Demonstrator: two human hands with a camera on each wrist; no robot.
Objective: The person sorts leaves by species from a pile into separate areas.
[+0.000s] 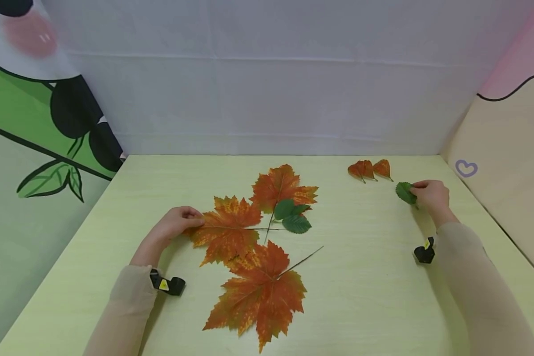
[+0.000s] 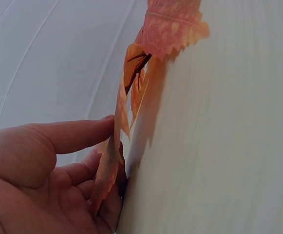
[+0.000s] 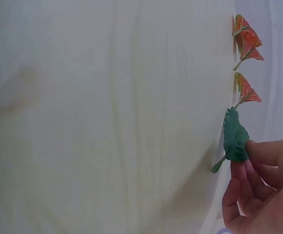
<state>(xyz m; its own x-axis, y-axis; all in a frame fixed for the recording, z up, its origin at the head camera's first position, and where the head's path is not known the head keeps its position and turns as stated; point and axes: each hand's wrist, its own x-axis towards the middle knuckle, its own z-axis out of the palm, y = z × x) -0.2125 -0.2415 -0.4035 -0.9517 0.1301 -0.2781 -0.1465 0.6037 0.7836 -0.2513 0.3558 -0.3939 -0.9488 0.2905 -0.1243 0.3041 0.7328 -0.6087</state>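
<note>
Landmark: the green leaf cluster (image 1: 297, 224) sitting mid-table, so everything below is measured off that
Left hand: off to the cluster's left (image 1: 173, 225), thumb and fingers pinching the outer edge of a big orange maple leaf
Left maple leaf: just left of the cluster (image 1: 227, 230), its pinched edge up off the table (image 1: 360, 277), stem pointing at the cluster
Back maple leaf: right behind the cluster (image 1: 276, 188), which covers part of its lower right; its stem crosses the left one's
Front maple leaf: nearer the wearer than the cluster (image 1: 258, 296), top lobes meeting the left leaf, stem sticking out up and right
Right hand: well right of the cluster (image 1: 433, 198), pinching a single green leaf between thumb and fingers
Single green leaf: well right of the cluster and a bit farther back (image 1: 405, 193), held tilted, can't tell if its stem touches the table
Small orange leaves: back and right of the cluster (image 1: 362, 169), bunched close together, near that single green leaf
Backdrop: pale cloth (image 1: 267, 99), behind the cluster at the table's far edge
</note>
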